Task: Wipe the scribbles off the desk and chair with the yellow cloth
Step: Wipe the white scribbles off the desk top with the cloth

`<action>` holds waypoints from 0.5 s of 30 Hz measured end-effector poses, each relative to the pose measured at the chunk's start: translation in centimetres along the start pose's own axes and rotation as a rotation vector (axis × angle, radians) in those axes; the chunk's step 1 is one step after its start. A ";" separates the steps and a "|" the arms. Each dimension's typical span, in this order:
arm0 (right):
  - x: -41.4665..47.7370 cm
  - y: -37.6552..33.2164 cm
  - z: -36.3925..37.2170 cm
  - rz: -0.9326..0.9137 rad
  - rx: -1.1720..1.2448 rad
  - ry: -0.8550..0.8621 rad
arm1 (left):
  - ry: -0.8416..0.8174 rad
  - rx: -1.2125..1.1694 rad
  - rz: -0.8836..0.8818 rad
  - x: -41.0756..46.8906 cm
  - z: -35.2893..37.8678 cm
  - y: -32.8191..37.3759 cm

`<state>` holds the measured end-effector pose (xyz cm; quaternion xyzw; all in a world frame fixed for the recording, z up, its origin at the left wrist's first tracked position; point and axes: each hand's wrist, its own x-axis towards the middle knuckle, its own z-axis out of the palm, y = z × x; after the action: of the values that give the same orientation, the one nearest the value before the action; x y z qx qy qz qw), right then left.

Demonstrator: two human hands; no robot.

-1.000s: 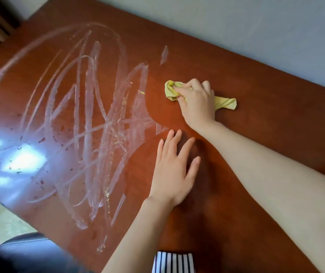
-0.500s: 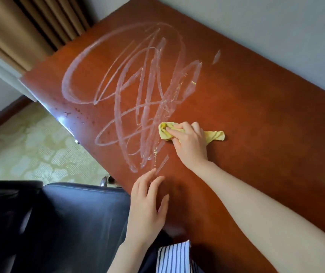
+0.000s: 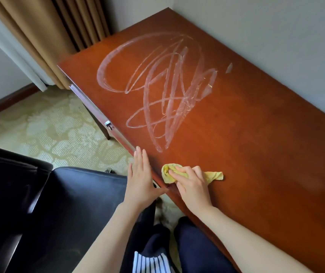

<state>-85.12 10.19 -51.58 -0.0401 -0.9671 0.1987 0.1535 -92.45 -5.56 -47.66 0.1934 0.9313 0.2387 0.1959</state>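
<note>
**Cloth on the worktop, scribbles not yet reached**

From the head camera we look down on the glossy reddish-brown wooden worktop [image 3: 256, 154], which runs along a pale wall. A big tangle of whitish looping scribbles [image 3: 167, 91] covers its far-left half, and a short stray streak lies off to its right. All of these marks look whole and unsmeared.

The bunched yellow cloth [image 3: 215, 175] lies on the worktop near the front edge, below the lowest loop of the scribbles and apart from it. Our right hand [image 3: 192, 186] grips the cloth, with fingers curled over the bunch and pressing it to the wood; one tail of the cloth sticks out to the right.

Our left hand [image 3: 140, 180] is released, fingers straight and together. It lies flat at the front edge of the worktop, with the thumb against the edge, and holds nothing.

Just beside the worktop stands the dark blue leather chair [image 3: 69, 194]. We cannot make out any marks on its seat from here. Tan curtains [image 3: 49, 36] hang in the corner above a pale patterned carpet [image 3: 49, 125].

We judge that the wiping of the worktop is in hand and little of it is done. The next move calls for the right hand to push the cloth up and left into the loops, pressing firmly in overlapping strokes, while the left hand steadies us. The chair comes afterwards.
</note>
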 end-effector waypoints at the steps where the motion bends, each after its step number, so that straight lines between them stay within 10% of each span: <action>1: -0.6 -0.2 -0.2 0.010 0.001 -0.010 | -0.036 -0.014 0.007 0.3 -0.3 0.1; 15: -11.3 0.5 -5.2 0.209 -0.053 -0.001 | -0.150 0.100 -0.004 0.9 0.9 0.0</action>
<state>-72.73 11.03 -50.42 -0.1445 -0.9627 0.1881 0.1303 -92.76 -4.79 -48.61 0.2185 0.9251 0.1765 0.2556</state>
